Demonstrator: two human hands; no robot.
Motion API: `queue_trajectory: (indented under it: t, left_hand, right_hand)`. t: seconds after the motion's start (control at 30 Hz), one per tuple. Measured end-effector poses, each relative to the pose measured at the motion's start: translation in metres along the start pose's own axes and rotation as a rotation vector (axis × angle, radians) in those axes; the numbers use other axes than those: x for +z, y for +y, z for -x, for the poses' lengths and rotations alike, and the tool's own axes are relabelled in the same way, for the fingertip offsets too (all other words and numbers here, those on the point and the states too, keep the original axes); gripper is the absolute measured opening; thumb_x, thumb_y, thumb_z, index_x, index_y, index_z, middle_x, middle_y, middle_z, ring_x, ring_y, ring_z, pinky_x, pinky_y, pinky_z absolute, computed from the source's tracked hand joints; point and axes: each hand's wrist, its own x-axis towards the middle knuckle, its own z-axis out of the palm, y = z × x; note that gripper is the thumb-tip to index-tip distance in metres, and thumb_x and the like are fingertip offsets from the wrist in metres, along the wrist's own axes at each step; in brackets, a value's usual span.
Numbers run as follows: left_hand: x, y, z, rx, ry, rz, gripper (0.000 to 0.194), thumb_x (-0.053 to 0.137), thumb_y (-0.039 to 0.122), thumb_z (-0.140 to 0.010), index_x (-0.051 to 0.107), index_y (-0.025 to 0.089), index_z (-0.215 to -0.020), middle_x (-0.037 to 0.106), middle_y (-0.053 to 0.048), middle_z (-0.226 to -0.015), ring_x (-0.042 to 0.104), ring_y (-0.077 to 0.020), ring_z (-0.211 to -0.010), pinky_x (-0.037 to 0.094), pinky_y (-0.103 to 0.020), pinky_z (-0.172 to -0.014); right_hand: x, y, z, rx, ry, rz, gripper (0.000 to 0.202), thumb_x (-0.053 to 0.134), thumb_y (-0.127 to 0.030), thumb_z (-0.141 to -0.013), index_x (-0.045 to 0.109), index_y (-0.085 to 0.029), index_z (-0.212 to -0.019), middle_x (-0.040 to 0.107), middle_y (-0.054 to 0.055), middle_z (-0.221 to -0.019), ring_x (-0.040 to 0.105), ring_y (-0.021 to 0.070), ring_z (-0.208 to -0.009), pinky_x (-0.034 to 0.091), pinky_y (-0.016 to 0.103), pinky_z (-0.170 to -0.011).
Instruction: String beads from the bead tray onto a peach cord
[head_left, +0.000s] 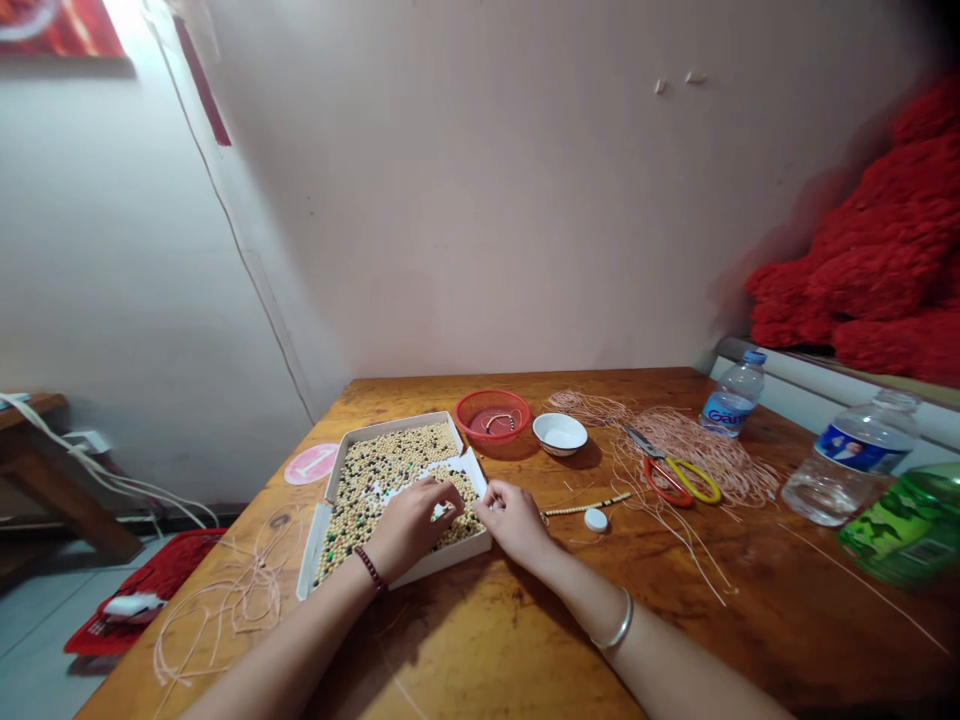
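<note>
My left hand (420,520) is over a shallow white cardboard box (317,545) filled with small wooden beads (375,475), mostly cream with dark and some green ones. Its thumb and index finger curve together just above the beads; anything between the tips is too small to make out. Beside the box's right corner, my right hand (516,520) is closed in a pinch, and what it grips is hidden. A beaded strand (589,506) lies on the table, running out from behind the right hand toward a white bottle cap (596,520).
Behind the box stand a red basket (469,400) with a beaded loop inside and a white bowl (559,430). Scissors (667,480) lie on tangled pink cord (690,445). Bottles (851,460) line the right side. More cord (259,580) and a pink round card (311,464) are left.
</note>
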Motion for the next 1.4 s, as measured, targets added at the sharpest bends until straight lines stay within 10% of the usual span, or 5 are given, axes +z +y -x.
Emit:
queue_trajectory:
  t: [1.4]
  left_hand:
    - [0.0006,0.0035,0.0011,0.031,0.020,0.018,0.013,0.051,0.028,-0.088,0.062,0.022,-0.086,0.063,-0.002,-0.081,0.057,-0.0157,-0.076,0.043,-0.025,-0.067]
  right_hand:
    - [-0.0040,-0.0038,0.0005,0.024,0.002,0.019,0.019,0.054,-0.031,-0.072,0.050,-0.019,-0.058,0.039,-0.006,-0.048,0.036,0.0095,-0.047,0.025,0.021,-0.048]
